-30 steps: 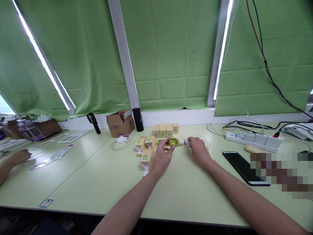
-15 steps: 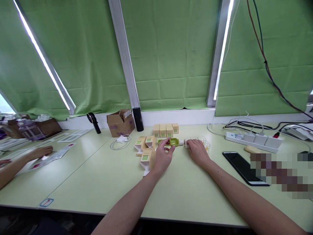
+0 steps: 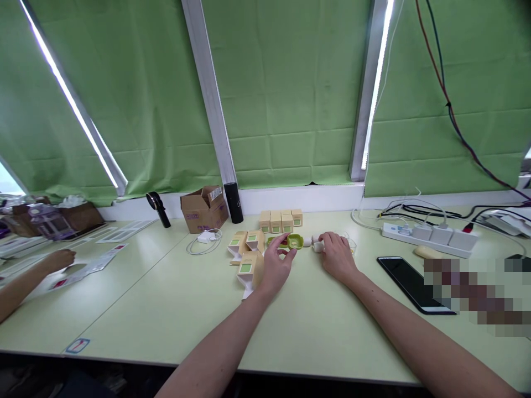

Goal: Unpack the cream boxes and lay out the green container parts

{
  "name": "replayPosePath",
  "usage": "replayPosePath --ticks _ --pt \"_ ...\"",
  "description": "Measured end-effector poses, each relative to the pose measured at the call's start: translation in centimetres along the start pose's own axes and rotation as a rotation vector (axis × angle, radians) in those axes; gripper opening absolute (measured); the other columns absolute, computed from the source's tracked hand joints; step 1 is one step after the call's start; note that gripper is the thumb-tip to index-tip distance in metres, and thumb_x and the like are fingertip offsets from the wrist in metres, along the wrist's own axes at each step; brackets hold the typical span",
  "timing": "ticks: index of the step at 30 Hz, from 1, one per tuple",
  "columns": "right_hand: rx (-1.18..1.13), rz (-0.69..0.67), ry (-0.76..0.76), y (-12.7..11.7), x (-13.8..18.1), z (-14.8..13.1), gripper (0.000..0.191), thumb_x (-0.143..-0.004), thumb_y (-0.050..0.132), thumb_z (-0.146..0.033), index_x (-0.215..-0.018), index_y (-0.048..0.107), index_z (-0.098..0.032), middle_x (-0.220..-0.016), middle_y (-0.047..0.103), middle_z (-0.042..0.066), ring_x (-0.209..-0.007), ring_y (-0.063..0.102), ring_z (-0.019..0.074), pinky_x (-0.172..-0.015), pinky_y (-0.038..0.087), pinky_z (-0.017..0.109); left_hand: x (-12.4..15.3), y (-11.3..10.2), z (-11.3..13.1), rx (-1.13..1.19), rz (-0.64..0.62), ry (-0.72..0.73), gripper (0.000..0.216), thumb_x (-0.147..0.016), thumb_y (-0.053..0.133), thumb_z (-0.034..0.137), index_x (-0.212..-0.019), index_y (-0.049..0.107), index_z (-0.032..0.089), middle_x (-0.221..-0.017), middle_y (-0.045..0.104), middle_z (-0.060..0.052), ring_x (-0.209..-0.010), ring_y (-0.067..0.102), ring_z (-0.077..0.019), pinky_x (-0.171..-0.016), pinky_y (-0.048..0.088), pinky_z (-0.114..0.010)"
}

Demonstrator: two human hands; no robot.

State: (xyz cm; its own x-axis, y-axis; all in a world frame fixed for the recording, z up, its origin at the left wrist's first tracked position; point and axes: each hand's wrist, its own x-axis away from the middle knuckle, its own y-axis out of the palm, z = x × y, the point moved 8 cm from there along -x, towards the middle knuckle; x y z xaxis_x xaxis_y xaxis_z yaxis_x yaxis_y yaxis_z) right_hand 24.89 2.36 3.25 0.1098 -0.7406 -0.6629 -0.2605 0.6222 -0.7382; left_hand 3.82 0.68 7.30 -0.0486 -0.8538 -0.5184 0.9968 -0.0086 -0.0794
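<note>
My left hand [image 3: 276, 266] rests on the table with its fingers curled round the near side of a small green open case [image 3: 294, 241] that shows a red part inside. My right hand [image 3: 338, 256] lies just right of it, fingertips pinched on a small white piece [image 3: 318, 246]. Another small white piece [image 3: 307, 241] sits between the case and that hand. A clear little container [image 3: 350, 244] peeks out behind my right hand. Opened tan cartons [image 3: 248, 260] lie left of my left hand, and a row of closed tan cartons [image 3: 281, 220] stands behind the case.
A black phone [image 3: 415, 283] lies to the right, a white power strip [image 3: 431, 236] with cables behind it. A brown cardboard box [image 3: 204, 208], a black cylinder [image 3: 233, 203] and a white charger with cable [image 3: 204, 238] stand at the back left. Another person's hand [image 3: 58, 260] rests on papers far left.
My own hands have hardly moved; the right hand has shifted slightly at the white piece. The other person's hand at far left slid right, then back left.
</note>
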Motion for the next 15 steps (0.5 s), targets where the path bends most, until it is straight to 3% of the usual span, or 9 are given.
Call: replayPosePath --ticks 10,15 --pt "-0.037 0.032 0.033 -1.2 0.1 -0.3 0.042 -0.074 0.057 -0.007 -0.113 0.051 -0.02 -0.114 0.06 0.012 -0.109 0.051 0.0305 -0.091 0.035 0.041 -0.2 0.3 -0.5 0.023 -0.013 0.005 0.044 -0.08 0.073 0.017 -0.124 0.069 0.022 -0.127 0.067 -0.01 -0.106 0.065 -0.02 -0.085 0.055 -0.031" --pt "-0.117 0.145 -0.008 -3.2 0.2 -1.8 0.042 -0.084 0.057 -0.02 -0.124 0.044 -0.021 -0.125 0.056 0.015 -0.115 0.048 0.0334 -0.095 0.036 0.046 -0.1 0.3 0.1 0.028 -0.019 0.016 0.044 -0.08 0.072 0.015 -0.124 0.069 0.022 -0.126 0.067 -0.01 -0.105 0.065 -0.0193 -0.089 0.056 -0.032"
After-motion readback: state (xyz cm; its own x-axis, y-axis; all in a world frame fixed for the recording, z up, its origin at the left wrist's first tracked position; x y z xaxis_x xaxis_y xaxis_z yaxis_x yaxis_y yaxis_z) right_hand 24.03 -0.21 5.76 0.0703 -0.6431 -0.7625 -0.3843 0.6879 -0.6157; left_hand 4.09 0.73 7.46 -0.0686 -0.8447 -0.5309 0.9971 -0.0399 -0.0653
